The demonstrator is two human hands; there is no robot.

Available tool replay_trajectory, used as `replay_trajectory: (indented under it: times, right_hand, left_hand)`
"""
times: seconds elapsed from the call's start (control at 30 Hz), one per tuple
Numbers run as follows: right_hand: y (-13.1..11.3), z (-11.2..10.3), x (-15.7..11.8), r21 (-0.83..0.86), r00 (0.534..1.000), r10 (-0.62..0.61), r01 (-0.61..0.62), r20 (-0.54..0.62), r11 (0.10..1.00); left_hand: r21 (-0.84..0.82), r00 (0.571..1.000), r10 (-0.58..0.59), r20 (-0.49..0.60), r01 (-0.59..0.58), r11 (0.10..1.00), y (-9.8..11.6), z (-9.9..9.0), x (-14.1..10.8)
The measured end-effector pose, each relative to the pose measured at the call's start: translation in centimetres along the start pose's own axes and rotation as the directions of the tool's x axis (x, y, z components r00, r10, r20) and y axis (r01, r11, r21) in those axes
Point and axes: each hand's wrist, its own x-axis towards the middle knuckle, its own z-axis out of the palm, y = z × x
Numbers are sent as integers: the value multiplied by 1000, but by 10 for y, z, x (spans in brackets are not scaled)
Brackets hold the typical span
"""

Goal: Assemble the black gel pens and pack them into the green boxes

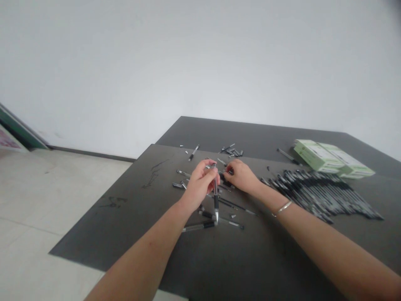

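My left hand [202, 179] grips a clear-barrelled pen [216, 192] with a black grip, its silver tip pointing down. My right hand [239, 174] is just to the right, low over the loose parts, its fingers pinched together. What those fingers hold, if anything, is too small and hidden to name. Below and around both hands lie pen barrels, thin refills and small caps. One pen barrel [200, 227] lies crosswise under the held pen's tip. A dark refill [228, 203] lies slightly farther back.
Many assembled pens [326, 194] lie in a row on the right of the dark table [131, 234]. Behind them stand two green-and-white boxes [316, 156]. Small black caps [233, 152] and a lone pen barrel [194, 153] lie toward the back, near a white wall.
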Motion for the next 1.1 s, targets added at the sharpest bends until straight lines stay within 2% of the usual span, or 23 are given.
replay_trajectory:
  times: [0.07, 0.13, 0.2, 0.23, 0.3, 0.4, 0.53, 0.73, 0.93, 1.1]
  right_hand:
    - [-3, -7, -9, 68, 1000, 3, -2, -23, 998]
    - [-7, -17, -21, 222, 1000, 5, 1, -28, 975]
    - [-13, -27, -35, 596, 1000, 15, -18, 9, 803]
    - [-16, -31, -42, 712, 1000, 12, -26, 25, 702]
    - [-21, -38, -53, 822, 999, 13, -33, 31, 568]
    - [-27, -45, -66, 867, 998, 28, -55, 47, 495]
    - [-29, -48, -81, 888, 997, 23, -76, 73, 453]
    - [-27, -48, -99, 907, 997, -12, -63, 75, 416]
    - [-23, -40, -104, 897, 999, 18, -44, 41, 439]
    - [-26, -40, -106, 884, 999, 30, -34, 23, 466]
  left_hand:
    - [8, 999, -2, 47, 2, 1000, 1, 0, -2]
    - [12, 994, 4, 108, -5, 1000, 3, 1, -4]
    - [4, 984, 3, 176, -4, 1000, 6, 3, -6]
    - [0, 979, 0, 205, 0, 1000, 7, 4, -8]
    - [-4, 968, -8, 252, 9, 1000, 8, 5, -10]
    - [-7, 958, -18, 285, 21, 1000, 8, 6, -11]
    - [-73, 973, -9, 230, 27, 997, 5, 5, -10]
    - [-210, 999, 39, 20, -34, 977, 9, 5, -5]
    - [-281, 989, 87, -121, -119, 952, 11, -1, 0]
    - [-279, 982, 112, -155, -152, 948, 12, -2, 1]
